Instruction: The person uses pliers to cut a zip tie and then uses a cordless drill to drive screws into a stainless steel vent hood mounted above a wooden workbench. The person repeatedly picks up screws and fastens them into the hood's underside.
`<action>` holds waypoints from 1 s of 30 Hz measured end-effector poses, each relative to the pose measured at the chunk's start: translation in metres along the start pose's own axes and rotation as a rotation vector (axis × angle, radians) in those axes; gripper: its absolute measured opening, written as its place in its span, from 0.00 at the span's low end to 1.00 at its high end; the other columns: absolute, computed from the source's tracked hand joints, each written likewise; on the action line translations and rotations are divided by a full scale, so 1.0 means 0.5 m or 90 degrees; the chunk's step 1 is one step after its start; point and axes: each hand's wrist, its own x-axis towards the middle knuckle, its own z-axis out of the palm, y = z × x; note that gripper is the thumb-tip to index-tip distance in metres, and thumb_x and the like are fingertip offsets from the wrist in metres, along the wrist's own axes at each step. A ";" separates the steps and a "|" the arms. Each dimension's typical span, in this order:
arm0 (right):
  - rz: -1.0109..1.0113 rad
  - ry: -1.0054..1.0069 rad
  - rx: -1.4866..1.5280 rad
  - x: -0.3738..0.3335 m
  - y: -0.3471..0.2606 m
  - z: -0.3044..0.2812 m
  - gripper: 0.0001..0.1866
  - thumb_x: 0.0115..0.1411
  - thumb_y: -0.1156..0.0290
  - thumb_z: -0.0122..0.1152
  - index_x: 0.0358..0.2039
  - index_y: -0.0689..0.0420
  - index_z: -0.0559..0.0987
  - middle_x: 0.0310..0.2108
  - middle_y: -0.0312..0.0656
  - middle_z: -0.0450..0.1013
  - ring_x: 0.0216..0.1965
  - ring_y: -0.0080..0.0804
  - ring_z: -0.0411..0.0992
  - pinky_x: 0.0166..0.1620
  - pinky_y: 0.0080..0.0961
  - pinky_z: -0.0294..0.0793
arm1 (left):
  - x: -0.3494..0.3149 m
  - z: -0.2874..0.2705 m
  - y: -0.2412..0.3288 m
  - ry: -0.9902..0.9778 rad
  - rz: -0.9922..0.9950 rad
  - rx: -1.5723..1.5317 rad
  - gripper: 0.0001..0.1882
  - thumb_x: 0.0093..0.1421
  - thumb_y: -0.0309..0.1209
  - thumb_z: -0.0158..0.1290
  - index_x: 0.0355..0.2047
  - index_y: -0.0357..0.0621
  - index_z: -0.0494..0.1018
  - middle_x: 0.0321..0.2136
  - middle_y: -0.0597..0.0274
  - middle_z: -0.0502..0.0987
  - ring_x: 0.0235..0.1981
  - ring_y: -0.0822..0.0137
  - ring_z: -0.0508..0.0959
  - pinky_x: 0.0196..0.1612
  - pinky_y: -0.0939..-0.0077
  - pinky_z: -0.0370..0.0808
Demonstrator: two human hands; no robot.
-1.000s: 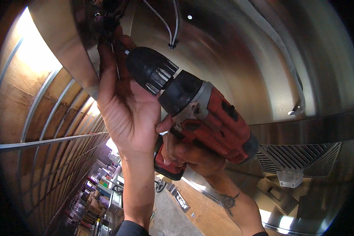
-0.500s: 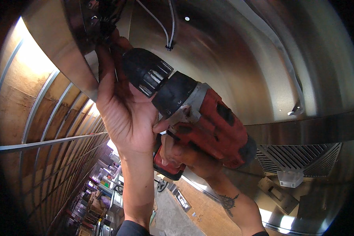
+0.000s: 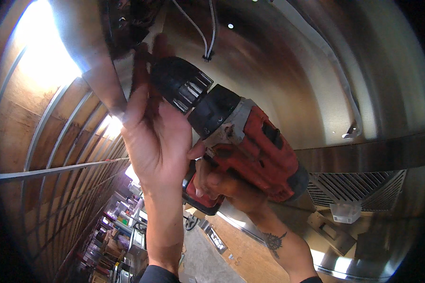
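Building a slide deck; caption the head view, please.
Right hand gripping a red drill, left hand beside its black chuck.

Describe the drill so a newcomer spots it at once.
Find the big curved metal wall filling the upper right. In front of it, near mid-picture, the right hand holds the drill, its black chuck pointing up and left beside the left hand. Its red body sets it apart from the silvery metal.

The left hand (image 3: 153, 146) and right hand (image 3: 238, 188) are bare, as are the left forearm (image 3: 164, 226) and right forearm (image 3: 295, 259). A dark navy sleeve (image 3: 158, 274) covers the left arm's lower end; only a dark edge of the right sleeve (image 3: 312, 280) shows. The right forearm bears a dark, spiky-edged tattoo (image 3: 273, 243), its finer lines too small to tell.
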 end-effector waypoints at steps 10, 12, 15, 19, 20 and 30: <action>0.058 -0.004 0.029 -0.002 -0.003 -0.009 0.30 0.60 0.61 0.65 0.55 0.66 0.65 0.21 0.37 0.65 0.23 0.25 0.66 0.31 0.24 0.69 | -0.067 0.054 0.086 0.067 0.489 1.011 0.26 0.56 0.25 0.52 0.57 0.31 0.68 0.48 0.47 0.75 0.53 0.60 0.75 0.59 0.66 0.68; 0.046 -0.018 0.045 -0.005 -0.006 -0.016 0.30 0.60 0.61 0.64 0.55 0.66 0.65 0.21 0.37 0.66 0.23 0.25 0.66 0.31 0.24 0.69 | -0.002 0.044 0.083 -0.025 0.559 1.130 0.31 0.50 0.25 0.61 0.56 0.34 0.67 0.45 0.52 0.75 0.49 0.62 0.75 0.58 0.68 0.68; 0.009 -0.028 0.050 0.000 0.003 -0.010 0.31 0.61 0.59 0.65 0.55 0.66 0.65 0.21 0.37 0.66 0.23 0.24 0.66 0.31 0.23 0.69 | 0.023 0.067 0.108 0.052 0.304 1.225 0.30 0.51 0.26 0.62 0.54 0.34 0.67 0.41 0.56 0.76 0.43 0.67 0.76 0.53 0.72 0.70; 0.073 -0.007 0.047 -0.006 -0.011 0.000 0.32 0.61 0.57 0.65 0.54 0.68 0.65 0.21 0.36 0.66 0.23 0.25 0.66 0.31 0.23 0.70 | 0.027 0.060 0.109 0.123 0.316 1.264 0.21 0.52 0.25 0.62 0.47 0.36 0.72 0.33 0.62 0.77 0.36 0.71 0.77 0.45 0.76 0.72; 0.068 -0.016 0.059 -0.006 -0.010 -0.001 0.32 0.61 0.57 0.65 0.53 0.68 0.65 0.21 0.36 0.66 0.22 0.25 0.66 0.31 0.23 0.70 | 0.028 0.060 0.109 0.125 0.318 1.245 0.21 0.52 0.25 0.62 0.46 0.36 0.73 0.33 0.62 0.77 0.35 0.71 0.77 0.44 0.76 0.73; 0.062 -0.025 0.054 -0.014 -0.004 -0.002 0.31 0.60 0.56 0.65 0.52 0.68 0.65 0.21 0.36 0.65 0.22 0.25 0.65 0.31 0.24 0.70 | 0.036 0.045 0.109 0.064 0.409 1.249 0.16 0.61 0.31 0.64 0.44 0.33 0.74 0.36 0.59 0.81 0.36 0.71 0.79 0.43 0.77 0.73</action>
